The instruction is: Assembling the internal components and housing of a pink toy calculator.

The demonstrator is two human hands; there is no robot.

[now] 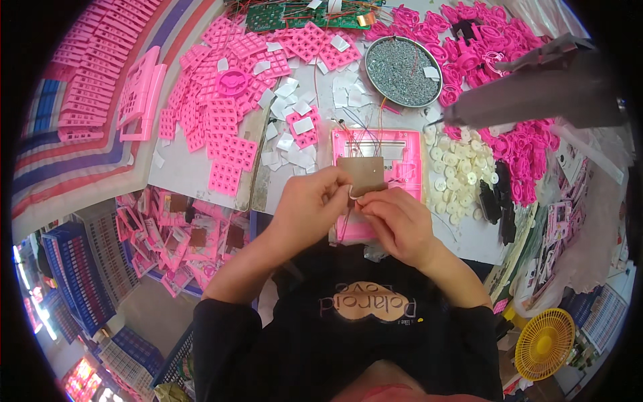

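In front of me lies a pink plastic housing (413,151) with thin wires crossing it. A brown flat board (362,171) is above its middle, and wires run up from the board's far edge. My left hand (311,204) is closed in a pinch at the board's near left corner. Close beside it my right hand (400,221) pinches too, its fingertips nearly meeting the left ones. Between the fingertips shows a small pale piece (354,193), too small to name. My fingers hide the near part of the housing.
Pink keypad pieces (224,117) and white paper squares (288,144) lie to the left. A round metal bowl of screws (404,70) stands behind. White discs (459,167) and pink parts are on the right, under a dark electric screwdriver (536,90). Green circuit boards (268,17) lie far back.
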